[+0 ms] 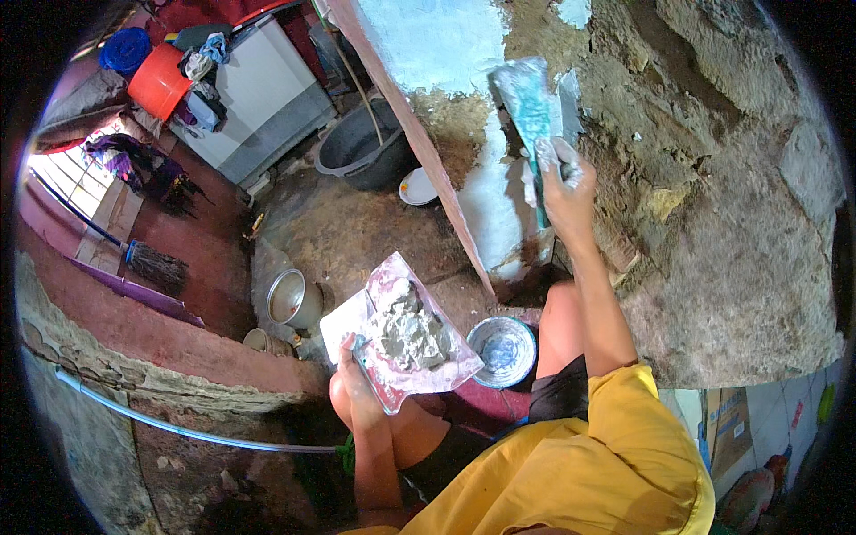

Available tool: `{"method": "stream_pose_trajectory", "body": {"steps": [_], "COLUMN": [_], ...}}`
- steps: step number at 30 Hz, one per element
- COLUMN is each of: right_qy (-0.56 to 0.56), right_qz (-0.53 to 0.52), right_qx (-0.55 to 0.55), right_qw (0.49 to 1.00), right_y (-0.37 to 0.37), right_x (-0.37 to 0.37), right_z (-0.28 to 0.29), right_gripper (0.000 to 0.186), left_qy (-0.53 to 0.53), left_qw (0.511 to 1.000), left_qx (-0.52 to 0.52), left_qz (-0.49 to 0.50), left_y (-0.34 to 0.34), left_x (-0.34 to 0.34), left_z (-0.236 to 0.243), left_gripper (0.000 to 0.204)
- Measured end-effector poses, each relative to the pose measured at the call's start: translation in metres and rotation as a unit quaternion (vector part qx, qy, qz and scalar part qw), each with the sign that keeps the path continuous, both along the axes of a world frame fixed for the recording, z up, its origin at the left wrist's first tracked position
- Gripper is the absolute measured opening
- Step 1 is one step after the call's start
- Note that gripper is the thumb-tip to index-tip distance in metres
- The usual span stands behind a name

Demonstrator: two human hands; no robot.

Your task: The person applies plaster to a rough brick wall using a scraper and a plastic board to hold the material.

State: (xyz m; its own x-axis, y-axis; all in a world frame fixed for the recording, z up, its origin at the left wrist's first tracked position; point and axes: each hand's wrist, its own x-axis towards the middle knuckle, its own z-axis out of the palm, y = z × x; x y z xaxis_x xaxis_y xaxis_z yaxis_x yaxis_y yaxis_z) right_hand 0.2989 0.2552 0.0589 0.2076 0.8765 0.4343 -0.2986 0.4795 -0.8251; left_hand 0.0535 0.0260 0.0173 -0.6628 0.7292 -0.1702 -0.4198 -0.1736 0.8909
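Head view, with twelve at its top edge: the right grip (pixel 568 187) is closed round the handle of a teal putty knife (pixel 521 94), whose white-smeared blade points to eleven o'clock, its long axis running from there toward half past five. The blade lies over the wall (pixel 704 241), between a pale coat (pixel 428 45) at ten o'clock and rough bare stone at three; whether it touches, I cannot tell.

What seems to matter most is where the heap of grey-white plaster (pixel 408 330) sits: between seven and eight o'clock from the right grip, well apart, behind the handle end rather than in line with the blade. The left grip (pixel 357 383) is far nearer, pinching the near-left edge of the bent sheet (pixel 337 316) under the heap, which lies at one to two o'clock from it
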Motion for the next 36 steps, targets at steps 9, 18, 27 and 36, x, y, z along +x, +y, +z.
{"method": "stream_pose_trajectory", "body": {"steps": [9,18,27,36], "right_qy": [-0.022,-0.057,-0.142,-0.111], "right_qz": [-0.017,0.034,0.0,0.015], "right_qx": [-0.023,-0.007,-0.027,0.007], "right_qw": [0.999,0.998,0.99,0.994], "right_y": [0.011,-0.004,0.007,-0.013], "right_x": [-0.002,0.002,0.024,0.017], "right_z": [0.004,0.014,0.019,0.03], "right_gripper": [0.014,0.02,0.016,0.017], "left_qy": [-0.031,0.014,-0.004,0.0], "left_qw": [0.999,0.999,0.999,0.996], "left_qx": [-0.035,-0.025,-0.006,-0.089], "left_qz": [0.016,0.037,0.033,0.03], "left_y": [0.001,-0.001,0.0,-0.002], "left_x": [-0.003,-0.01,-0.007,-0.003], "left_z": [-0.001,-0.014,-0.01,0.002], "left_gripper": [0.043,0.047,0.048,0.038]}}
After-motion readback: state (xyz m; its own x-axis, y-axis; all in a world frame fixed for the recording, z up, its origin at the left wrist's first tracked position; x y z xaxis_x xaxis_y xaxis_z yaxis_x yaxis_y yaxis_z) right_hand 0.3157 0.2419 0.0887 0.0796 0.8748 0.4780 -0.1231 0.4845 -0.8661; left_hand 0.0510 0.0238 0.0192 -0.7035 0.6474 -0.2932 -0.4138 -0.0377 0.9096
